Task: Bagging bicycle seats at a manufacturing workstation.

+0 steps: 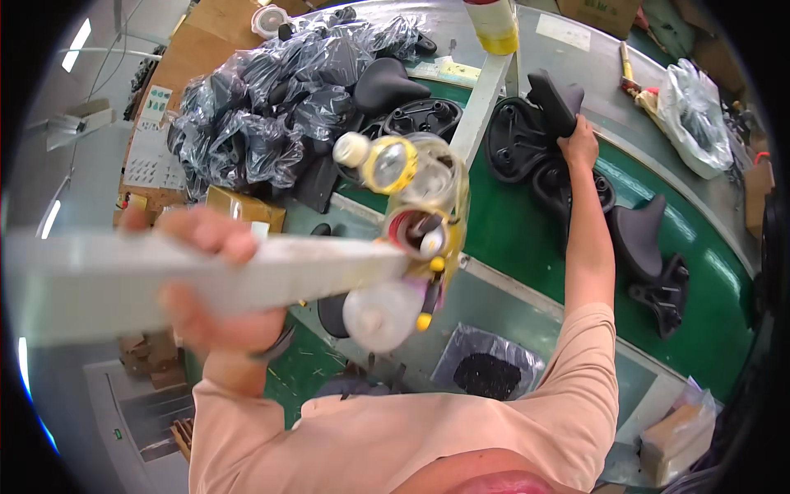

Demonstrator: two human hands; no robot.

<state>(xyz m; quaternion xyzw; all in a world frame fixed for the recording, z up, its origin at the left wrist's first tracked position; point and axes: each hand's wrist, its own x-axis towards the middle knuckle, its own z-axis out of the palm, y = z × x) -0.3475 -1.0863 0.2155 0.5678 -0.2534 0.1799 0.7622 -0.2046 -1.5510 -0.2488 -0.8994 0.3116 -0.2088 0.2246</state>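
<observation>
My right hand [581,145] reaches far forward with its fingers closed on the edge of a black bicycle saddle [555,100]. That saddle is tilted up over other saddles lying underside up on the green belt, one beside it [512,144] and one nearer me [553,188]. Two more, a padded saddle [639,235] and an upturned saddle [663,295], lie to the right of my forearm. On the left, my left hand [210,280] is wrapped round a pale upright post [321,267]; hand and post are blurred.
Bottles and a cup of markers [417,233] are fixed at the post. Plastic-wrapped saddles [271,107] pile up at the far left. A yellow-banded post [494,33] stands at the back. A white plastic bag [694,119] and a brush [629,70] lie at the far right.
</observation>
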